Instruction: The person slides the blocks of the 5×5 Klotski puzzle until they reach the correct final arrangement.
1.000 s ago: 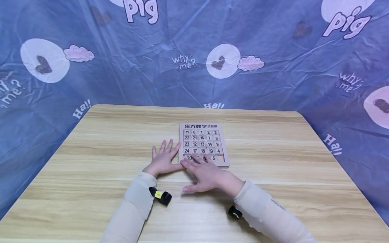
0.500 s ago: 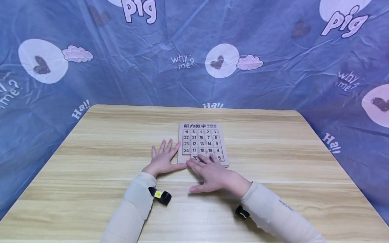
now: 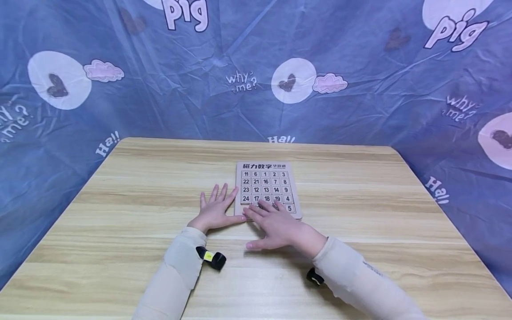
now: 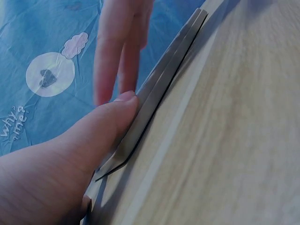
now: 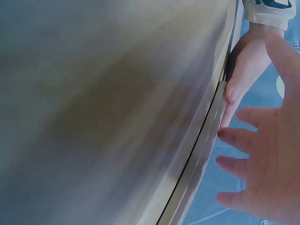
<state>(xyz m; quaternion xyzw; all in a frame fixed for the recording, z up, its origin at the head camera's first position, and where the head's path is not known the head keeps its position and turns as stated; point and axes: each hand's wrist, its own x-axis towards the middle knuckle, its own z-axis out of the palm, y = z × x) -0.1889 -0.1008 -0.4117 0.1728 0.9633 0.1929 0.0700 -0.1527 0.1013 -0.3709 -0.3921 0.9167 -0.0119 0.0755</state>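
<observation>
A number sliding puzzle point(image 3: 238, 175) lies flat on the table, its title strip at the far side. My left hand point(image 3: 212, 214) spreads its fingers beside the puzzle's left edge. Its thumb point(image 4: 123, 110) presses at the near left corner in the left wrist view. Over the bottom row is my right hand point(image 3: 278, 227), fingers spread and thumb stretched toward the left. Its fingers point(image 5: 234, 139) hover or rest at the tile face; I cannot tell which. They hide most of the bottom row. The tile numbered 5 point(image 3: 290, 208) shows at that row's right end.
The wood-grain table point(image 3: 360, 200) spreads around the puzzle. A blue printed cloth point(image 3: 180, 102) hangs behind the table and along its sides. Each wrist wears a black camera, the left one point(image 3: 216, 260) with a yellow label.
The bottom row of tiles has slid right, moving the gap from its right end to its left. My right hand went right with it, then slightly forward and left. My left hand stayed still.
</observation>
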